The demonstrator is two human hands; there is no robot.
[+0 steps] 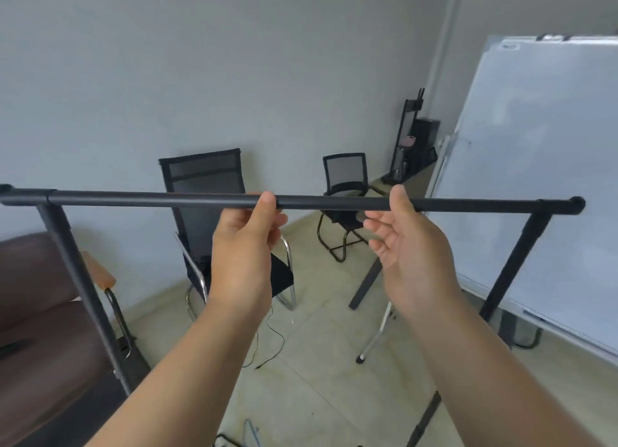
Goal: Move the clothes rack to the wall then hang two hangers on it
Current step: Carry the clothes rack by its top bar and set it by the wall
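The black clothes rack (160, 200) stands right in front of me, its top bar running level across the whole view and its two uprights slanting down at left and right. My left hand (245, 246) is at the middle of the bar, thumb over it and fingers curled just beneath in a loose hold. To its right, my right hand (406, 246) has its thumb crossing the bar and its fingers spread apart below it. A thin hanger (251, 432) lies on the floor at the bottom edge, partly cut off.
The grey wall (234, 78) lies beyond the rack. Two black mesh chairs (204, 185) (346, 175) stand against it. A brown sofa (40, 306) is at left, a large whiteboard (541, 179) at right. A table leg (366, 282) and a thin cable (267, 346) are on the tiled floor.
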